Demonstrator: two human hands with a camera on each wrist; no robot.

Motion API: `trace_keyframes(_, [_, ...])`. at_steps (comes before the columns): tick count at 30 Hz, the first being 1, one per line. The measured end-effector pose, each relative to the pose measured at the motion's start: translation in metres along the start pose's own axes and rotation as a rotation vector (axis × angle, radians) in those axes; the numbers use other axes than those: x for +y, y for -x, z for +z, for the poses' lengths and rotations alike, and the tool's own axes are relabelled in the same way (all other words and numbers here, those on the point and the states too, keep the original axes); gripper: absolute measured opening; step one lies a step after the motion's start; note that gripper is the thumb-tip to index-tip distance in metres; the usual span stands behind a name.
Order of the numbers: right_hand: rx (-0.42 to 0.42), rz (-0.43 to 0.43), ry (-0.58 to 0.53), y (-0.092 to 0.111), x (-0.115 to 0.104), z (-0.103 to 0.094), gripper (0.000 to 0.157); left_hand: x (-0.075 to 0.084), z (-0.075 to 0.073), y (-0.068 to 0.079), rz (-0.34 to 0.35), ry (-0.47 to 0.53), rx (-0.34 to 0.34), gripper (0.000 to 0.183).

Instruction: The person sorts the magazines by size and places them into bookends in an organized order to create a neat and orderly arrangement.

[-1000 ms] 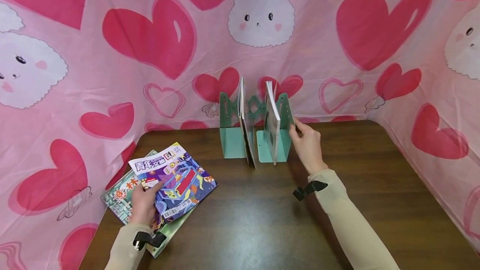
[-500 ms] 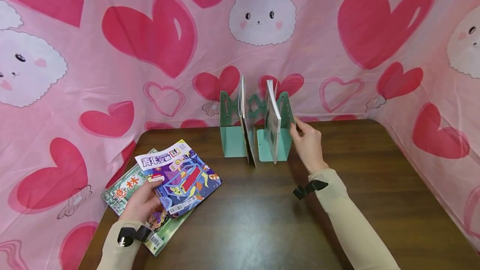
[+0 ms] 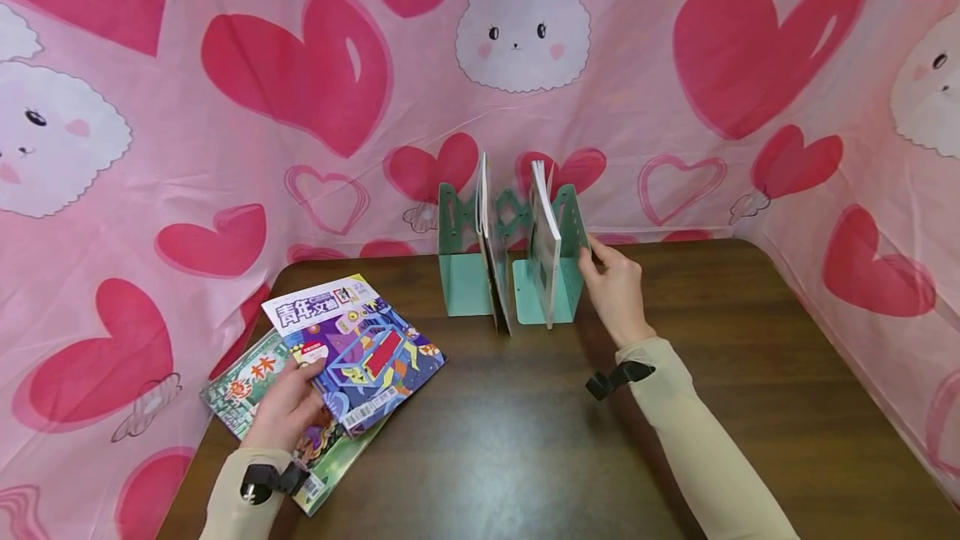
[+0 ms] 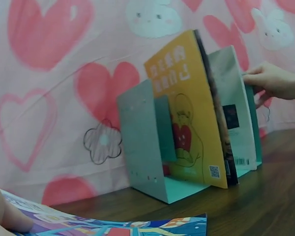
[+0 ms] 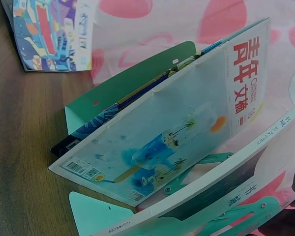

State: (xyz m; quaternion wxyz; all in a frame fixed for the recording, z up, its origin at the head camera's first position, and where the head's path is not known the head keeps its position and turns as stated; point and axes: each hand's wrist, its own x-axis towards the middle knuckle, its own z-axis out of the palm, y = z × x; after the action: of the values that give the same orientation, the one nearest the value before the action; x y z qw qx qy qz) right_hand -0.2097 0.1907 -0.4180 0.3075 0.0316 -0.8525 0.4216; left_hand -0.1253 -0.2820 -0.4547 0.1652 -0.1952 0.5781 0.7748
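Note:
My left hand (image 3: pixel 281 411) pinches the left edge of a purple illustrated magazine (image 3: pixel 375 361), thumb on top. That magazine is raised and overlaps a green-covered magazine (image 3: pixel 251 369) lying on the table. At the back stands a mint-green expandable bookend (image 3: pixel 467 286), its outer right panel pinched by my right hand (image 3: pixel 617 286). Inside it, near the middle, magazines stand upright, one with a yellow cover (image 4: pixel 187 118) and one with an ice-pop cover (image 5: pixel 157 142). Another white-spined magazine (image 3: pixel 550 227) leans close to the right panel.
Everything rests on a dark brown wooden table (image 3: pixel 495 448). A pink cloth (image 3: pixel 637 115) with hearts and rabbits hangs behind the bookend and along both sides.
My left hand has drawn back slightly and lifted the purple magazine, which has shifted a little right and away from me. My right hand and the bookend have stayed put.

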Motion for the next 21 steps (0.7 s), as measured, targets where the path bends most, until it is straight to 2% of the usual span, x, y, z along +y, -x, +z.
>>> trace_keyframes(2, [-0.001, 0.001, -0.005, 0.000, 0.000, 0.000, 0.032, 0.003, 0.006, -0.001, -0.013, 0.192, 0.009, 0.062])
trace_keyframes(8, [-0.007, -0.001, -0.013, 0.000, 0.000, -0.001, 0.033, 0.007, 0.016, 0.003, 0.071, 0.182, 0.015, 0.052])
trace_keyframes(16, [-0.005, -0.005, -0.023, 0.000, 0.000, 0.000, 0.033, 0.012, 0.029, 0.009, 0.162, 0.206, 0.016, 0.060])
trace_keyframes(21, [0.003, -0.012, -0.025, 0.000, 0.001, 0.001, 0.032, 0.011, 0.038, 0.012, 0.251, 0.187, 0.034, 0.051])
